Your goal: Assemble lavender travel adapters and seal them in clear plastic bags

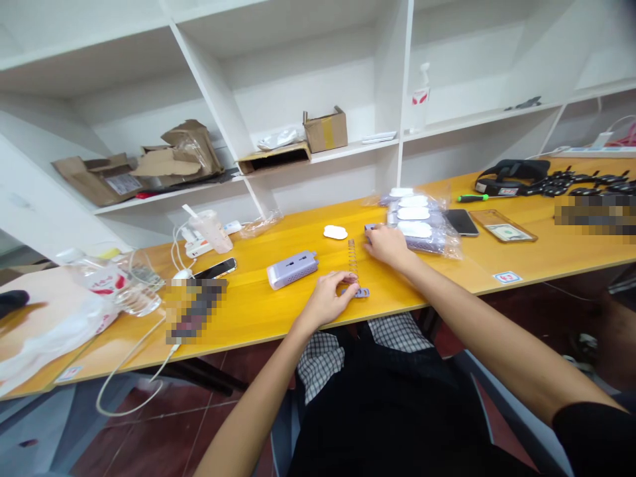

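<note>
A thin, long metal spring (352, 255) lies on the table between my hands. My left hand (332, 298) rests at its near end, thumb and fingers curled together there. Under and beside those fingertips is a small purple plate with holes (364, 293). My right hand (390, 245) has its fingers bent over the end of a purple part (369, 229), mostly hidden by the hand. To the left lies a purple perforated casing (293, 269) with two dark slots on its upper face. A white oval piece (335, 232) sits beyond the spring.
Several bagged purple units with white oval tops (414, 212) lie beyond my right hand. Farther right are a dark phone (462, 222), a clear case (504, 226) and a green screwdriver (473, 198). Leftward are another phone (216, 269), a plastic cup (211, 230), a bottle (112, 283) and cables.
</note>
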### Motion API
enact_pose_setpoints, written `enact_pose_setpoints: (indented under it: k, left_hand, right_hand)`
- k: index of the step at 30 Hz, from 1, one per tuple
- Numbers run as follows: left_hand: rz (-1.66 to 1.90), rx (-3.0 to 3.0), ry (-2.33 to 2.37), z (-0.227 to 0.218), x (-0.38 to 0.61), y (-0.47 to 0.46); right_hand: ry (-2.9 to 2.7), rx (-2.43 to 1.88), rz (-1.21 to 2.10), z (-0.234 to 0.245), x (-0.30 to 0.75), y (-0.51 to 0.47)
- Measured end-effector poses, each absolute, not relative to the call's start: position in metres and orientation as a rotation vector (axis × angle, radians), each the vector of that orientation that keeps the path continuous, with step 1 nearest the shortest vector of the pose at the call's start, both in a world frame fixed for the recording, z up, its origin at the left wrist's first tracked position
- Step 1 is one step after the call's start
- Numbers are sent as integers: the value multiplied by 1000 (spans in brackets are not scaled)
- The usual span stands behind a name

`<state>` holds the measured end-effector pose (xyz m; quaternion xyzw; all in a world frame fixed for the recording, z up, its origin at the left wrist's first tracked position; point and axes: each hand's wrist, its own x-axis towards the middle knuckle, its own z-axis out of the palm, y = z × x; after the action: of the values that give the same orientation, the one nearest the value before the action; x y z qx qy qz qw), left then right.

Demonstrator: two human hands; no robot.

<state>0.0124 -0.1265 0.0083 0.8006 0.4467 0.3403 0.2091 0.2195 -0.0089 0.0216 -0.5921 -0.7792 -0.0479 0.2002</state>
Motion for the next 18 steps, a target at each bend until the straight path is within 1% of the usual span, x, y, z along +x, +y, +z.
enact_pose_setpoints:
  k: [4, 8, 10, 18]
  left_hand:
    - [899, 2248, 1244, 8, 12, -126]
    - [906, 2231, 1248, 9, 12, -127]
    - [916, 2213, 1260, 9, 13, -127]
    - [866, 2262, 1302, 7, 11, -126]
  right_hand:
    - [-2246, -1528, -228, 21, 222, -3]
    - [-2318, -1279, -93, 14, 226, -4]
    - [-2297, -1255, -9, 8, 224, -4]
    - [-2035, -1255, 94, -15, 229, -17]
